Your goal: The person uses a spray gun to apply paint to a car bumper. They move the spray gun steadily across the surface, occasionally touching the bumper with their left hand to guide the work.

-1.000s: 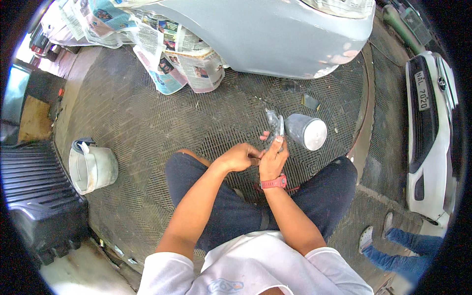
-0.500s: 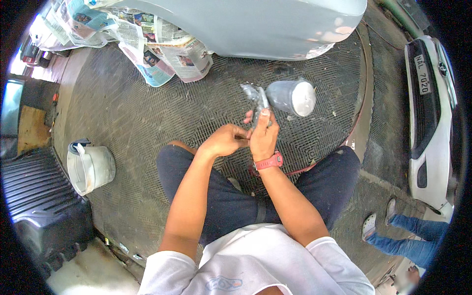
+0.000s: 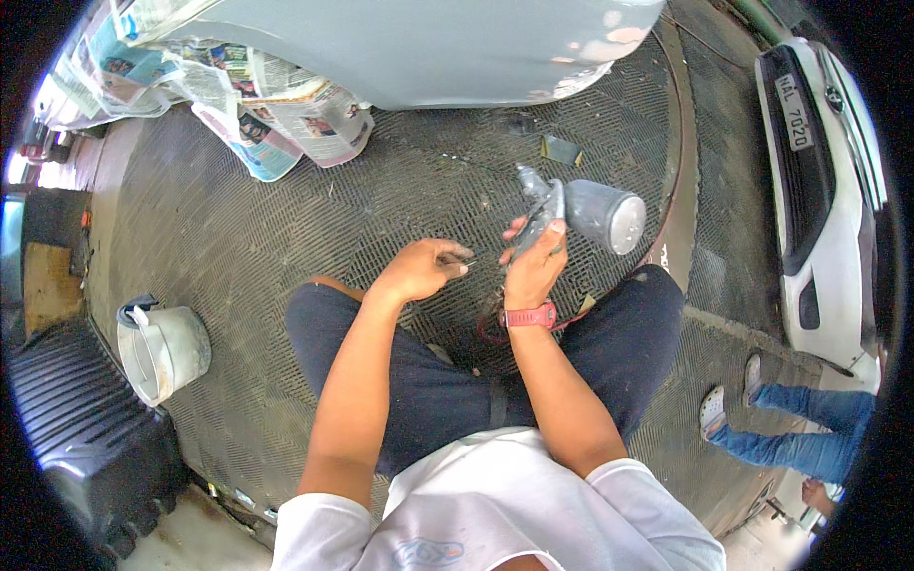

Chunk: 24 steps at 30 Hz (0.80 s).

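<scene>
My right hand [image 3: 536, 270] is wrapped round the handle of a grey-smeared spray gun [image 3: 546, 209], its fingertips showing on the left side. The gun's cup [image 3: 600, 214] tilts to the right with its pale round end toward me. To the left of the gun and apart from it is my left hand [image 3: 419, 269]. Its thumb and forefinger come close together, with a tiny pale bit at the tips that is too small to name. A thin red hose [image 3: 575, 319] shows beside my right wrist.
A grey-primed car panel [image 3: 419, 52] spans the far side, with newspaper masking [image 3: 305, 119] at its left. A flat dark sanding block or pad [image 3: 562, 150] lies on the ribbed mat [image 3: 238, 228]. A white bucket [image 3: 164, 352] stands left. Right are a white car bumper [image 3: 809, 328] and another person's legs [image 3: 795, 433].
My hands have come apart: the left has drawn back from the gun's handle. My right hand has tipped the spray gun and moved it to the right. The view has shifted slightly.
</scene>
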Available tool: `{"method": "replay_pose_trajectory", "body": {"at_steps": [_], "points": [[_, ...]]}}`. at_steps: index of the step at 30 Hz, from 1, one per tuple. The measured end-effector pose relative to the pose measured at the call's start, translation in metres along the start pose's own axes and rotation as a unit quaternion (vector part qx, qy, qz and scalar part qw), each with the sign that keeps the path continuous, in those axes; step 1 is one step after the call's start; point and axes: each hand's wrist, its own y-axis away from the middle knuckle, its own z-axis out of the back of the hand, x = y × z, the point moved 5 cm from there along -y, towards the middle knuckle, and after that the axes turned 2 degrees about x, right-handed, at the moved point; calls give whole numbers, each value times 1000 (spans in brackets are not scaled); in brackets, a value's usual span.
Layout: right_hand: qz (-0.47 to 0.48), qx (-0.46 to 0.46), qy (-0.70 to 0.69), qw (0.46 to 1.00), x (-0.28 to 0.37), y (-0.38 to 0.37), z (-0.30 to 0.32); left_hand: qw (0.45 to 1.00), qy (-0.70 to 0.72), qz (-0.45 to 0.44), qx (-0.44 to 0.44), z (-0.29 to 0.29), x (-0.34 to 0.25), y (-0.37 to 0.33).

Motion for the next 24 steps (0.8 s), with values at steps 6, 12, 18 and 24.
{"method": "replay_pose_trajectory", "body": {"at_steps": [6, 12, 18, 24], "points": [[69, -92, -41, 993, 18, -21, 27, 999, -30, 2, 22, -3, -4, -5], [-39, 33, -3, 999, -4, -17, 14, 986, 115, -39, 113, -23, -8, -15], [-23, 108, -15, 994, -8, -17, 7, 987, 105, -10, 123, -39, -11, -20], [53, 31, 48, 997, -3, -30, 34, 990, 88, -49, 95, -71, -34, -31]]}}
